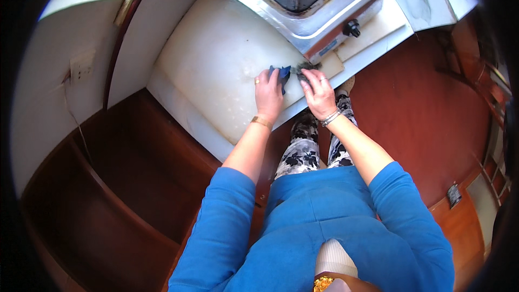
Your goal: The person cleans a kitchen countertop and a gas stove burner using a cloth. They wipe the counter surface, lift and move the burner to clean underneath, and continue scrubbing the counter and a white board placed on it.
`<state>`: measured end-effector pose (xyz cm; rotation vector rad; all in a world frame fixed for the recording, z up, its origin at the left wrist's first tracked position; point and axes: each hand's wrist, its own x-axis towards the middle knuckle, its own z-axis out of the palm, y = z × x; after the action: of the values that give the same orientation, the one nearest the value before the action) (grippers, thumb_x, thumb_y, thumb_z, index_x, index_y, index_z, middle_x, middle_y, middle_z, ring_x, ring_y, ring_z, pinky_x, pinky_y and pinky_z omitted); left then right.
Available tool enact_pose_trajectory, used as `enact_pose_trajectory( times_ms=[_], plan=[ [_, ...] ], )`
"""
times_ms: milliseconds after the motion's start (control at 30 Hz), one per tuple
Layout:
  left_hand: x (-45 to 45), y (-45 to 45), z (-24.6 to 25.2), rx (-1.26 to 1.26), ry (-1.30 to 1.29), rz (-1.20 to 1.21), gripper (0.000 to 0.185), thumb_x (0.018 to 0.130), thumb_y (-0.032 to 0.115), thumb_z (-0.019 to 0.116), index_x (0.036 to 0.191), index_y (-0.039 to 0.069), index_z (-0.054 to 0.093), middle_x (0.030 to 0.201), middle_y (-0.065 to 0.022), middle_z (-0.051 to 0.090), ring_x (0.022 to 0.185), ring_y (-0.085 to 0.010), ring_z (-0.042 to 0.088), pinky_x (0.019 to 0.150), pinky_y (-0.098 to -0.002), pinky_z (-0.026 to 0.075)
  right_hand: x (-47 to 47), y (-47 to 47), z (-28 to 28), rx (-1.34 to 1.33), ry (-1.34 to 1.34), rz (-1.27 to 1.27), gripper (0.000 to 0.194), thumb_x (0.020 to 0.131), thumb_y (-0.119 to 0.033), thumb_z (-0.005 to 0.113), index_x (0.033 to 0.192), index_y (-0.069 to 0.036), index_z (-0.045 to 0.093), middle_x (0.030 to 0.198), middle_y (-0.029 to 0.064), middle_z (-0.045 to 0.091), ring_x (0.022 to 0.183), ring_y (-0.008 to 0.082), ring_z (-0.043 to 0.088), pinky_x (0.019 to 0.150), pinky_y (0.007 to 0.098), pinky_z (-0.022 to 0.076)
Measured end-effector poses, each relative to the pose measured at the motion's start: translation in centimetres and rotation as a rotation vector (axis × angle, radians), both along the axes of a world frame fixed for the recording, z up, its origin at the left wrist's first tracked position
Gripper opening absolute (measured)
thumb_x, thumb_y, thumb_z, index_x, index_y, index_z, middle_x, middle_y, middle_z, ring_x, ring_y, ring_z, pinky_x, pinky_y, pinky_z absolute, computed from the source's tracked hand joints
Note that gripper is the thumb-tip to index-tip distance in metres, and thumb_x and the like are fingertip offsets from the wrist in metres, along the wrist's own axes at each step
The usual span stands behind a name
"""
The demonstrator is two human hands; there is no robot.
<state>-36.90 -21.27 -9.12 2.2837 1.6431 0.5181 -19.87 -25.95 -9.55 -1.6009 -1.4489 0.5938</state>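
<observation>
My left hand (269, 92) grips a crumpled dark blue cloth (284, 76) against the white countertop (211, 56). Just to its right, my right hand (319, 93) has its fingers on a dark, fuzzy scouring pad (304, 69), close to the front corner of a metal gas stove (324, 26). The cloth and the pad lie nearly side by side. My palms hide part of both things. Faint spots show on the counter's surface.
A black knob (351, 28) sticks out from the stove's front. A raised ledge (377, 38) runs along the counter's right part. Wooden shelves (121, 194) stand at the lower left, and a wall socket (82, 69) is at the far left.
</observation>
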Motion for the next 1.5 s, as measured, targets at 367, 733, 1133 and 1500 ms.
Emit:
enact_pose_trajectory(
  times_ms=[367, 733, 1133, 1500],
  plan=[
    [-9.6, -3.4, -0.4, -0.095, 0.087, 0.379, 0.047, 0.075, 0.003, 0.069, 0.120, 0.007, 0.061, 0.121, -0.0188, 0.052, 0.112, -0.0381, 0.051, 0.097, -0.0446, 0.044, -7.7, 16.0, -2.3, 0.173, -0.644, 0.172, 0.044, 0.083, -0.003, 0.049, 0.127, 0.001, 0.051, 0.128, 0.0219, 0.054, 0.121, 0.0354, 0.052, 0.102, 0.0413, 0.0436],
    [-9.5, -4.3, 1.3, -0.396, -0.216, 0.604, 0.042, 0.070, 0.005, 0.071, 0.112, 0.005, 0.066, 0.104, -0.0158, 0.056, 0.100, -0.0355, 0.056, 0.094, -0.0408, 0.046, -7.3, 2.8, -2.0, 0.082, -0.528, 0.458, 0.043, 0.078, -0.001, 0.053, 0.121, 0.003, 0.057, 0.121, 0.0236, 0.059, 0.115, 0.0366, 0.057, 0.095, 0.0435, 0.0487],
    [4.2, -2.7, 12.4, -0.845, -1.019, 0.970, 0.033, 0.095, 0.016, 0.060, 0.123, -0.002, 0.058, 0.106, -0.0055, 0.065, 0.095, -0.0127, 0.059, 0.082, -0.0268, 0.049, 0.4, 2.3, 5.9, -0.825, 0.704, 0.409, 0.069, 0.084, -0.040, 0.072, 0.132, 0.004, 0.052, 0.122, 0.0162, 0.063, 0.115, 0.0205, 0.058, 0.099, 0.0337, 0.0453],
    [8.5, 7.6, 15.2, -0.697, -0.990, 1.028, 0.056, 0.095, 0.049, 0.054, 0.133, 0.008, 0.050, 0.129, -0.0075, 0.052, 0.106, -0.0179, 0.053, 0.086, -0.0362, 0.045, 21.3, 15.4, 15.2, -0.550, 1.159, -0.201, 0.031, 0.081, -0.016, 0.076, 0.106, -0.001, 0.067, 0.096, 0.0048, 0.069, 0.084, 0.0115, 0.063, 0.078, 0.0259, 0.0518]
  ],
)
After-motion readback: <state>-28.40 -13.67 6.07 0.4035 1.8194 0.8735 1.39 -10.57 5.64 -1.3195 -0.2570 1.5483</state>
